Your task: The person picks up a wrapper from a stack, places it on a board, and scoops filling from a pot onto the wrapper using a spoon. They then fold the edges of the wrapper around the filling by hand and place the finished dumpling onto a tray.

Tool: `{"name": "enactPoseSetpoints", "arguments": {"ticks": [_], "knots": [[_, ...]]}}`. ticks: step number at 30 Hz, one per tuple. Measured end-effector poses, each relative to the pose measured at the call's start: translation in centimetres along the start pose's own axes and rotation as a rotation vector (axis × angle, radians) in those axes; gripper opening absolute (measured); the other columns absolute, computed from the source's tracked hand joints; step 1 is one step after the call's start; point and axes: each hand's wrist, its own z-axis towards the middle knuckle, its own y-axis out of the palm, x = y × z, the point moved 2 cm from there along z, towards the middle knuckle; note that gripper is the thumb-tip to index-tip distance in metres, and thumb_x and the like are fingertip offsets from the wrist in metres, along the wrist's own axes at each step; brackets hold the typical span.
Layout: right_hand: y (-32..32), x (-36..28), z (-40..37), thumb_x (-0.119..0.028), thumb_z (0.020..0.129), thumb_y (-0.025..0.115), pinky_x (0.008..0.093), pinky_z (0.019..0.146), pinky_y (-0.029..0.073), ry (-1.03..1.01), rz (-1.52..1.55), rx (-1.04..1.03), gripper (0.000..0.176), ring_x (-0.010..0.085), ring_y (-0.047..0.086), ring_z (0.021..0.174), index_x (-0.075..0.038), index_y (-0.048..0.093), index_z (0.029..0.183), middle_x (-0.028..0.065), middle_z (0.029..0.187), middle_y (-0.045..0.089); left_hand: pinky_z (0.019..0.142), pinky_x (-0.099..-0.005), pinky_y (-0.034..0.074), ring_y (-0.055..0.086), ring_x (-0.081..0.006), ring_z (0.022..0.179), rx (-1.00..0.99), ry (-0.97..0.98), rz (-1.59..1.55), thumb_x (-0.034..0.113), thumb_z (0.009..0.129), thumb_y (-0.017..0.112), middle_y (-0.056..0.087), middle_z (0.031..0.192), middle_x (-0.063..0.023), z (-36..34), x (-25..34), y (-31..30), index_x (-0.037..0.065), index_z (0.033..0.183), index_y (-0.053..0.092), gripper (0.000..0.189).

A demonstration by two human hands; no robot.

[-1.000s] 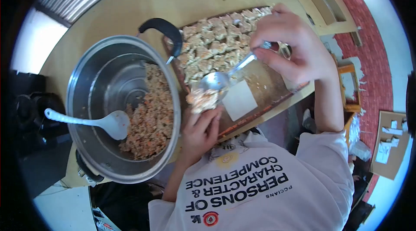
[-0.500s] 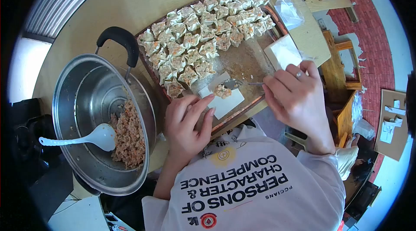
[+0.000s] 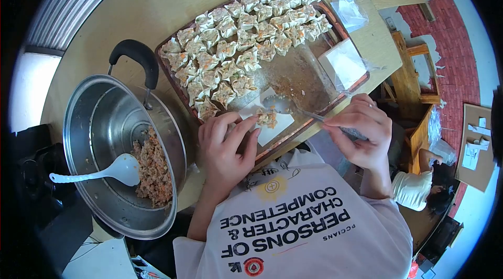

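Observation:
A lump of minced filling (image 3: pixel 267 118) sits on a square white wrapper (image 3: pixel 279 126) at the near edge of the tray. My left hand (image 3: pixel 226 143) is beside it, forefinger stretched to the filling's left side and thumb a little apart below. Between the fingers of my right hand (image 3: pixel 361 131) is the handle of a metal spoon (image 3: pixel 314 116). The spoon's bowl points toward the wrapper, just right of the filling, and is partly blurred. Rows of open-topped filled dumplings (image 3: pixel 228 48) stand on the floury tray (image 3: pixel 309 82).
A large steel pot (image 3: pixel 99 122) on the left holds minced filling (image 3: pixel 154 174) and a white ladle (image 3: pixel 120 170). Stacked wrappers (image 3: pixel 343 64) lie at the tray's right end, near a clear plastic bag (image 3: pixel 348 13). Another person (image 3: pixel 414 190) is at the far right.
My right hand has shifted slightly down and its grip on the spoon has turned. The spoon bowl has drawn back from the filling. My left hand stays beside the wrapper.

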Motion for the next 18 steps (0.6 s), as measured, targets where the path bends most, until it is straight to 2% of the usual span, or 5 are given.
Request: {"name": "enactPoseSetpoints", "arguments": {"ticks": [6, 8, 9, 12, 18], "knots": [[0.2, 1.2, -1.0, 0.004, 0.086, 0.075, 0.0306, 0.074, 0.053, 0.172, 0.284, 0.164, 0.012, 0.0177, 0.071, 0.078, 0.001, 0.074, 0.098, 0.0119, 0.091, 0.076, 0.083, -0.038, 0.045, 0.059, -0.0255, 0.089, 0.062, 0.004, 0.002, 0.009, 0.079, 0.082, 0.062, 0.1, -0.0064, 0.3, 0.3, -0.2, 0.009, 0.106, 0.077, 0.028], [0.3, 1.5, -1.8, -0.001, 0.098, 0.064, 0.0313, 0.077, 0.056, 0.345, 0.536, 0.361, 0.011, 0.0198, 0.072, 0.085, 0.005, 0.07, 0.106, 0.0166, 0.101, 0.075, 0.084, -0.0381, 0.044, 0.06, -0.0258, 0.089, 0.088, 0.006, 0.015, 0.01, 0.079, 0.083, 0.062, 0.1, -0.0065, 0.4, 0.5, -0.3, 0.009, 0.106, 0.076, 0.027], [0.2, 2.0, -2.2, -0.006, 0.107, 0.053, 0.0335, 0.079, 0.057, 0.348, 0.56, 0.303, 0.018, 0.0207, 0.072, 0.088, 0.006, 0.065, 0.115, 0.0171, 0.105, 0.073, 0.086, -0.0384, 0.043, 0.06, -0.0261, 0.09, 0.084, 0.011, 0.061, 0.011, 0.079, 0.083, 0.063, 0.1, -0.0064, 0.3, 0.7, -0.5, 0.01, 0.107, 0.076, 0.029], [0.7, 3.6, -3.4, -0.009, 0.109, 0.051, 0.0335, 0.079, 0.057, 0.514, 0.823, 0.322, 0.02, 0.0207, 0.072, 0.089, 0.006, 0.063, 0.116, 0.0159, 0.101, 0.073, 0.09, -0.0391, 0.042, 0.061, -0.0265, 0.092, 0.059, 0.002, 0.095, 0.012, 0.079, 0.083, 0.064, 0.102, -0.0064, 0.0, 0.7, -0.6, 0.01, 0.11, 0.075, 0.032], [2.7, 4.7, -3.6, -0.011, 0.11, 0.052, 0.0324, 0.075, 0.055, 0.642, 0.925, 0.257, 0.021, 0.0191, 0.07, 0.08, 0.006, 0.063, 0.11, 0.0151, 0.093, 0.072, 0.093, -0.0406, 0.041, 0.062, -0.0271, 0.098, -0.015, -0.049, 0.061, 0.013, 0.079, 0.081, 0.068, 0.11, -0.0079, -0.7, 0.4, -0.6, 0.008, 0.118, 0.071, 0.04]]}}
